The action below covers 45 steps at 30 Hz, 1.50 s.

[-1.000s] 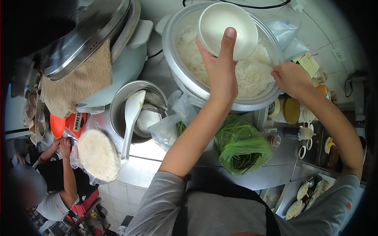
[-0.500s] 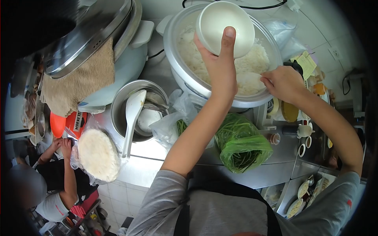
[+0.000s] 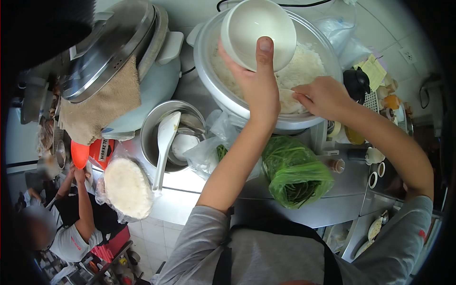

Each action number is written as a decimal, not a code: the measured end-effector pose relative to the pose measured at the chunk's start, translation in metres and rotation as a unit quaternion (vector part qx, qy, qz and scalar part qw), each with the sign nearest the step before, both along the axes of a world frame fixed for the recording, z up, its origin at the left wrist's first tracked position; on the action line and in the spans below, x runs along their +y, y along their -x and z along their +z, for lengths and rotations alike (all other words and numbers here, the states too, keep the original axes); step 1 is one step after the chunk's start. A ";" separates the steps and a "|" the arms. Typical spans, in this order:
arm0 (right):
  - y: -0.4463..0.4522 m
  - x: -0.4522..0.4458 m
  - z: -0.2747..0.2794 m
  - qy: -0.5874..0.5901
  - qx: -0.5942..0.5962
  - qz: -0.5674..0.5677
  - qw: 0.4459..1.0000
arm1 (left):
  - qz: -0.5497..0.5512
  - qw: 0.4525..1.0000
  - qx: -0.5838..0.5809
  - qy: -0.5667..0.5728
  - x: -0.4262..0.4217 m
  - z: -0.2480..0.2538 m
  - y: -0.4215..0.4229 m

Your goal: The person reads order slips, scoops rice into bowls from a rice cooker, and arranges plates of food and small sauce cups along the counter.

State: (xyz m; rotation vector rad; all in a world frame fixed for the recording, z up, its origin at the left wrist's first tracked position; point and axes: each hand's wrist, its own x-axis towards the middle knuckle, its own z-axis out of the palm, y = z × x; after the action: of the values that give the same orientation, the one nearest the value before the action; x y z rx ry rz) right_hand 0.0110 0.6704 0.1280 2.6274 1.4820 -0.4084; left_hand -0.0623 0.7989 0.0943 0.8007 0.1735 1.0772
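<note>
An empty white bowl [image 3: 247,28] is tilted toward me in my left hand [image 3: 259,80], thumb over its rim and fingers beneath. Under and behind it stands a large round cooker [image 3: 209,85] holding white rice [image 3: 308,64]. My right hand [image 3: 323,97] is closed at the cooker's near right part, its fingers pinching a pale paddle [image 3: 286,97] whose blade lies against the rice.
A steel pot [image 3: 151,128] holds a white paddle [image 3: 166,137]. Nearby are a green bag of vegetables [image 3: 297,173], a pale round slab in plastic [image 3: 127,187], a second cooker [image 3: 161,95] with a brown towel [image 3: 102,104], and a co-worker [image 3: 76,228] at lower left.
My right hand has moved left through the cooker with the pale paddle. The bowl in my left hand has shifted slightly left and up. The view has shifted a little.
</note>
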 end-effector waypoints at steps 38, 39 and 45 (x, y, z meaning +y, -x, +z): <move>-0.036 0.093 0.143 0.109 -0.226 0.048 0.967 | -0.264 0.915 0.280 0.125 0.056 -0.018 -0.020; -0.029 0.094 0.139 0.113 -0.311 0.064 0.942 | -0.260 0.907 0.289 0.161 0.060 -0.028 -0.023; -0.057 0.090 0.075 0.059 -0.107 0.101 0.987 | -0.314 0.873 0.359 0.101 0.075 0.004 -0.021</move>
State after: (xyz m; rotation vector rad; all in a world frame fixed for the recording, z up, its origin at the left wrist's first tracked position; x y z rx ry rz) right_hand 0.0679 0.7600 0.2030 2.3197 1.5788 -0.1822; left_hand -0.0414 0.8737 0.0981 0.9463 0.5990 0.1041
